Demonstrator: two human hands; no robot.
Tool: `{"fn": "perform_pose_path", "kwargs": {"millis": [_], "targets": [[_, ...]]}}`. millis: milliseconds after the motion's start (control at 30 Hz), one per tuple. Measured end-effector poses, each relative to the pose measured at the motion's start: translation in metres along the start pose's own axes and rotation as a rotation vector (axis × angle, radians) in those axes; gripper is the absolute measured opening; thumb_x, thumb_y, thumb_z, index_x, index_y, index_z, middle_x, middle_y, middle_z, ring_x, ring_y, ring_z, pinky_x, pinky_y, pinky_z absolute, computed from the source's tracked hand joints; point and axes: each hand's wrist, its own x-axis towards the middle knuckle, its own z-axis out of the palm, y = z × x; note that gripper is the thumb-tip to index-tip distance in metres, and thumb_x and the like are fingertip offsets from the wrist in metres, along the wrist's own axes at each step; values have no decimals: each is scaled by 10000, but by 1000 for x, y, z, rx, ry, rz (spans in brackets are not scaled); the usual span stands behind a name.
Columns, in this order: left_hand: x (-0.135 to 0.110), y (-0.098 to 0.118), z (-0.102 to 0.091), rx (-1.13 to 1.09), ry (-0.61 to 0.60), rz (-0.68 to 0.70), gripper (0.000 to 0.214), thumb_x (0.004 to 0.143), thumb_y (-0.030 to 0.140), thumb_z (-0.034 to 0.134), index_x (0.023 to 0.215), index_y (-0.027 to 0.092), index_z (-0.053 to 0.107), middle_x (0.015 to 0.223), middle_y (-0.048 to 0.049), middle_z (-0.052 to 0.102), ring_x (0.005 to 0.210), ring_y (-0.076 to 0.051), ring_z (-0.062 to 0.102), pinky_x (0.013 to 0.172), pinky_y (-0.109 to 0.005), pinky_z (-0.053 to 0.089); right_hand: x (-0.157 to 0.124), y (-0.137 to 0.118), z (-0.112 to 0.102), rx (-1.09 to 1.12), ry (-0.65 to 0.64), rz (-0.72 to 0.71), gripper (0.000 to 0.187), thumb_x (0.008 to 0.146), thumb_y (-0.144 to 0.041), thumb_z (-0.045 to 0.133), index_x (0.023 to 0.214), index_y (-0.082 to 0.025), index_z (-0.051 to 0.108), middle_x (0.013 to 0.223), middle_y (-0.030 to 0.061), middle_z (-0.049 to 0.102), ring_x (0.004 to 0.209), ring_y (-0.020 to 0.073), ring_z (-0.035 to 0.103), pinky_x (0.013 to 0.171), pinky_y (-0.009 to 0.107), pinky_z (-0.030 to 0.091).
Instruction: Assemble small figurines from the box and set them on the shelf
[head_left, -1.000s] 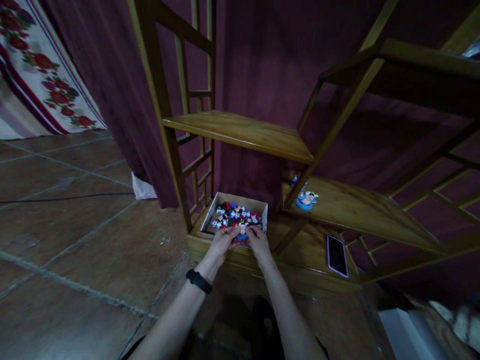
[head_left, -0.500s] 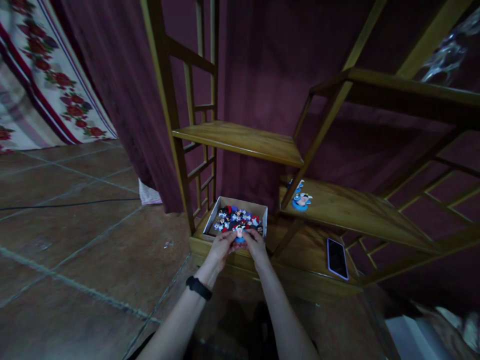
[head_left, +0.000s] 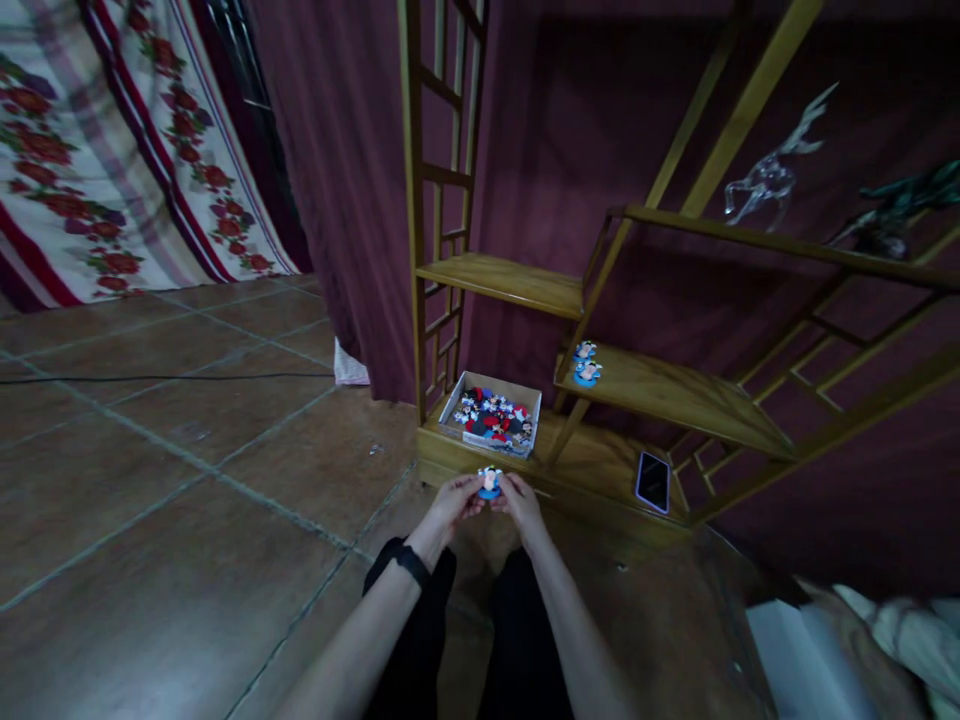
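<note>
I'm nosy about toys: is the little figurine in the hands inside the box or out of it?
Out: the left hand and right hand hold the figurine between them, in front of the box.

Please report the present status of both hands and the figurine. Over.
Left hand, right hand: both holding blue-based figurine. Figurine in the air. Just beyond: open box of small figures.

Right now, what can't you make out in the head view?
All in the head view:
- Held figurine: side edges, covered by fingers of the left hand and right hand.
- Piled figures: lower ones and count, hidden by those on top.
- Dark ornament: far end, cut off by the right edge.
- Pale object: lower part, cut off by the bottom edge.
</note>
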Motion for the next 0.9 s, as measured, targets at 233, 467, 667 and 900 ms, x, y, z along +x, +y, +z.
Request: {"fn": "perform_pose_path", "kwargs": {"millis": [233, 467, 667, 900], "targets": [[-30, -33, 5, -76, -39, 64, 208, 664, 241, 736, 798, 94, 677, 671, -65, 661, 497, -70, 554, 495, -168, 421, -36, 20, -7, 34, 24, -118, 381, 674, -544, 597, 804, -187, 635, 740, 6, 660, 612, 129, 595, 559, 241, 502], [-35, -45, 6, -151, -31, 177, 196, 670, 238, 730, 793, 94, 682, 658, -53, 650, 498, -67, 537, 506, -176, 414, -45, 24, -8, 134, -63, -131, 339, 607, -465, 698, 806, -199, 630, 759, 0, 665, 596, 133, 609, 584, 266, 505], [-42, -51, 4, -208, -39, 235, 248, 647, 231, 748, 847, 99, 683, 678, -38, 646, 524, -58, 532, 523, -168, 410, -51, 24, 2, 196, -67, -143, 343, 614, -463, 696, 811, -189, 634, 735, 5, 671, 563, 133, 598, 576, 274, 499], [-41, -46, -4, -180, -29, 238, 250, 644, 239, 747, 837, 96, 680, 648, -31, 633, 519, -63, 526, 530, -181, 414, -52, 26, 6, 250, -83, -110, 324, 639, -439, 696, 828, -183, 633, 722, 10, 674, 585, 134, 613, 606, 279, 507]]}}
